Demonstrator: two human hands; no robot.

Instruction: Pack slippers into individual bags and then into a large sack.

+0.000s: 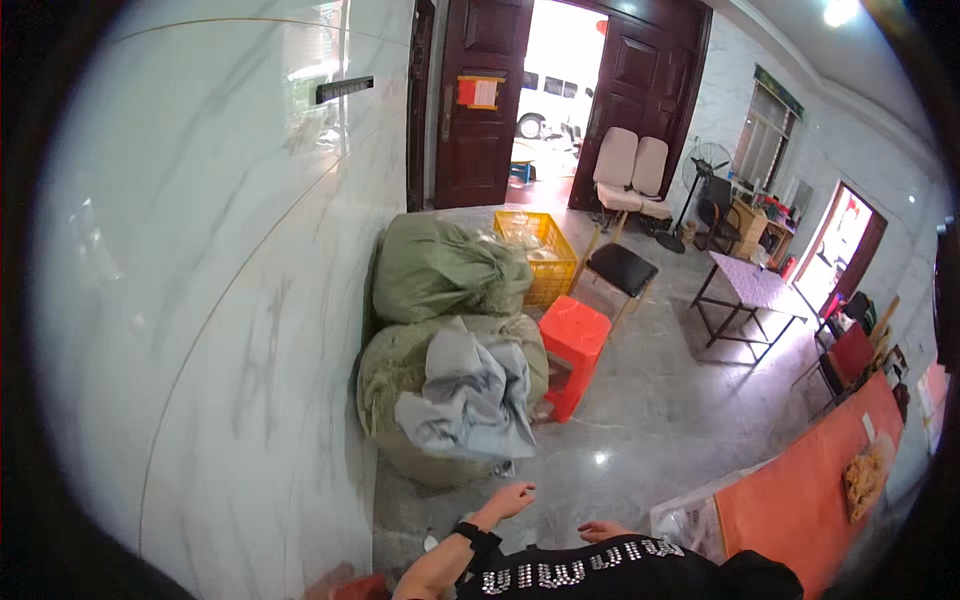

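Note:
My left hand [512,498], with a black band on its wrist, hangs low in front of a stuffed green sack [400,440]. Its fingers are loosely apart and hold nothing that I can see. A crumpled grey cloth [475,395] lies over the top of that sack, just beyond the hand and apart from it. To the right, my right hand [602,530] shows only in part above my black shirt, its fingers stretched out and nothing visible in them. Behind the first sack sits another full green sack [430,265], against the marble wall.
A red plastic stool [575,330] stands right of the sacks, near a yellow crate [565,268] and a black-seated chair [622,268]. Farther right is a low table [760,287]. An orange-covered surface [800,490] fills the lower right. Double doors [487,120] stand open at the back.

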